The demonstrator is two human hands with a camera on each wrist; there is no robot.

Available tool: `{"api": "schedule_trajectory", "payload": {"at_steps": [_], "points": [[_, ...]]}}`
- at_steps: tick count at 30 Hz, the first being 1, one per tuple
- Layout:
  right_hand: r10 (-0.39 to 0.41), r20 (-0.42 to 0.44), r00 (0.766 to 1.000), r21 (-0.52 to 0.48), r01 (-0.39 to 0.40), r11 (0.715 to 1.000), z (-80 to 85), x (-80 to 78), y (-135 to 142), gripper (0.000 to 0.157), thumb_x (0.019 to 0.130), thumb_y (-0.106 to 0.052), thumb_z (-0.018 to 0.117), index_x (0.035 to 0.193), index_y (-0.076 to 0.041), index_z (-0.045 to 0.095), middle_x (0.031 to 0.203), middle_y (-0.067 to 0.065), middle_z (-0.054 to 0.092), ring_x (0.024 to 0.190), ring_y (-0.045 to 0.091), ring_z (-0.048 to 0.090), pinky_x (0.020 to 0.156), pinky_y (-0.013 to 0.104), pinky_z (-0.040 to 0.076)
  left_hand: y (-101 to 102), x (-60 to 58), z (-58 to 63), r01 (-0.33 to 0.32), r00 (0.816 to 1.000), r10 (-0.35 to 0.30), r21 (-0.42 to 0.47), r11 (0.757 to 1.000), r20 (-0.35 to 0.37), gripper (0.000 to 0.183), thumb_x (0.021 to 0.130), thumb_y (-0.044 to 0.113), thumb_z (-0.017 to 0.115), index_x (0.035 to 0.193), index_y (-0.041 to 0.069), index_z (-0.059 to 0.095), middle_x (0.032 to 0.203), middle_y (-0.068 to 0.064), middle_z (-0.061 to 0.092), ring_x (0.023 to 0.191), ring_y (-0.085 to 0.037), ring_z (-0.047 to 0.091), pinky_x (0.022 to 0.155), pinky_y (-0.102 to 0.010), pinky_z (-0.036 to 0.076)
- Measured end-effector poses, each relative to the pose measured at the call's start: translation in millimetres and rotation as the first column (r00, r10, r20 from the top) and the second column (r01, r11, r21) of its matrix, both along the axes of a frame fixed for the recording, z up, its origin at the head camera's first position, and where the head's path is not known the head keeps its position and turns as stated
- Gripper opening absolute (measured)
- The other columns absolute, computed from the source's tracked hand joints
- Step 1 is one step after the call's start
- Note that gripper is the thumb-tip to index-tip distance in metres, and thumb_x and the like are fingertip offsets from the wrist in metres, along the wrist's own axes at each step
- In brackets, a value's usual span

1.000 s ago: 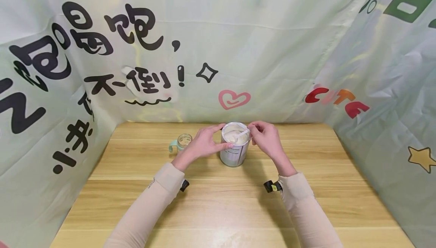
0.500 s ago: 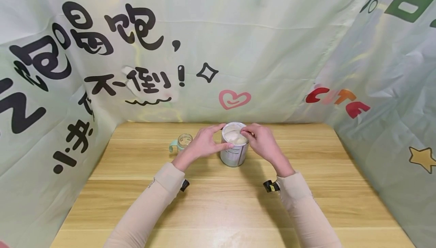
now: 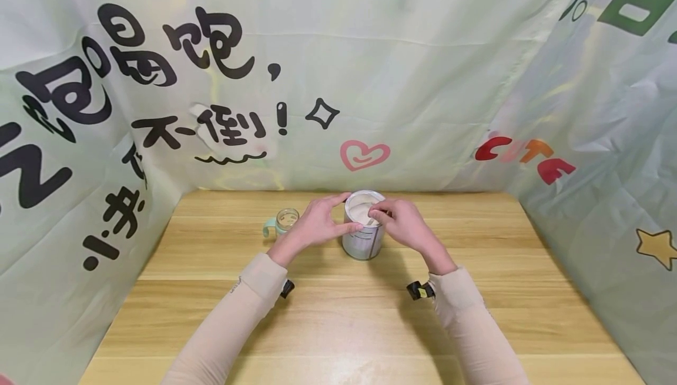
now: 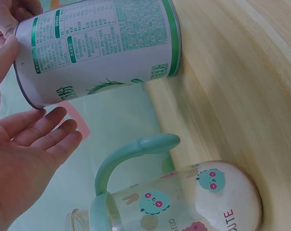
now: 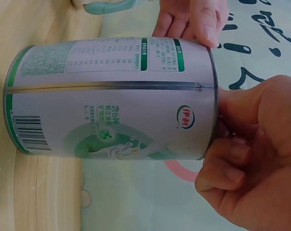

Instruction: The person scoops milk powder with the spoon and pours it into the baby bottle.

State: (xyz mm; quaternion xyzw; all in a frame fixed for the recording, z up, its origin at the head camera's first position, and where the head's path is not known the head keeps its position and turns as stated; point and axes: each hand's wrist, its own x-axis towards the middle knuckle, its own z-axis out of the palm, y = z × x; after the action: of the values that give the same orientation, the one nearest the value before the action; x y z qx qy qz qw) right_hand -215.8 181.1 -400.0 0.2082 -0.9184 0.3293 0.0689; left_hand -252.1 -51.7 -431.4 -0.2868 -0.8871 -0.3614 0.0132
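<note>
A milk powder can [image 3: 362, 243], white and green, stands upright and uncovered near the back of the table, with pale powder [image 3: 359, 210] inside. My left hand [image 3: 319, 221] steadies its rim, thumb at the near side and index finger toward the far side; the other fingers extend beside the can in the left wrist view. Over the opening, my right hand [image 3: 403, 224] has its fingers curled and dips the fingertips inside the rim. It pinches a white scoop, whose handle showed earlier; fingers and can wall now hide most of it.
Left of the can stands a clear baby bottle [image 4: 184, 204] with a mint-green handle [image 4: 131, 156], lidless and partly behind my left hand. The wooden table [image 3: 338, 320] meets a printed cloth backdrop [image 3: 423, 91] at the back and sides.
My right hand has moved left and slightly down, from beside the rim to over the opening, taking the scoop down into the powder. My left hand and the can stay in place.
</note>
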Motion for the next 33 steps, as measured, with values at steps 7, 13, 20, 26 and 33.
{"api": "schedule_trajectory", "payload": {"at_steps": [7,13,20,26,33], "points": [[-0.02,0.102,0.995,-0.086,0.029,0.996,3.0,0.0,3.5,0.018,0.103,-0.013,0.067,0.104,0.0,0.08,0.084,0.007,0.069,0.069,0.014,0.051,0.063,0.025,0.042,0.8,0.3,-0.1,-0.001,1.0,0.001,0.0,1.0,0.008,0.09,0.086,0.054,0.084,0.155,0.006,0.051,0.153,-0.015,0.059,0.142,-0.032,0.057,0.119,-0.049,0.048],[-0.036,0.151,0.988,-0.139,0.058,0.989,5.5,0.4,6.5,0.02,0.104,-0.016,0.067,0.107,-0.002,0.08,0.09,0.009,0.075,0.076,0.015,0.056,0.07,0.027,0.048,0.7,0.6,0.7,-0.002,1.0,0.002,-0.006,1.0,0.014,0.092,0.086,0.054,0.084,0.156,0.005,0.05,0.154,-0.017,0.058,0.142,-0.033,0.057,0.119,-0.05,0.047],[-0.014,0.162,0.987,-0.181,0.043,0.983,9.4,2.7,8.4,0.021,0.104,-0.019,0.068,0.108,-0.003,0.081,0.095,0.012,0.077,0.079,0.016,0.058,0.072,0.026,0.049,0.1,1.6,2.8,-0.005,1.0,0.005,-0.015,1.0,0.025,0.093,0.086,0.056,0.083,0.158,0.007,0.048,0.155,-0.016,0.057,0.142,-0.033,0.057,0.119,-0.05,0.047],[0.042,0.169,0.985,-0.222,-0.003,0.975,9.4,3.5,8.3,0.019,0.102,-0.018,0.07,0.107,-0.004,0.081,0.083,0.009,0.071,0.072,0.011,0.055,0.064,0.022,0.048,-0.2,1.4,2.0,0.001,1.0,-0.001,0.0,1.0,0.029,0.093,0.087,0.056,0.083,0.157,0.007,0.049,0.155,-0.016,0.057,0.133,-0.03,0.064,0.119,-0.049,0.047],[0.074,0.207,0.975,-0.287,-0.012,0.958,9.5,4.8,7.2,0.023,0.102,-0.017,0.071,0.109,0.003,0.079,0.075,0.006,0.066,0.062,0.008,0.054,0.057,0.022,0.049,0.2,1.5,1.5,0.001,1.0,-0.001,-0.001,1.0,0.03,0.093,0.087,0.056,0.083,0.157,0.007,0.049,0.155,-0.015,0.057,0.131,-0.029,0.065,0.119,-0.048,0.047]]}}
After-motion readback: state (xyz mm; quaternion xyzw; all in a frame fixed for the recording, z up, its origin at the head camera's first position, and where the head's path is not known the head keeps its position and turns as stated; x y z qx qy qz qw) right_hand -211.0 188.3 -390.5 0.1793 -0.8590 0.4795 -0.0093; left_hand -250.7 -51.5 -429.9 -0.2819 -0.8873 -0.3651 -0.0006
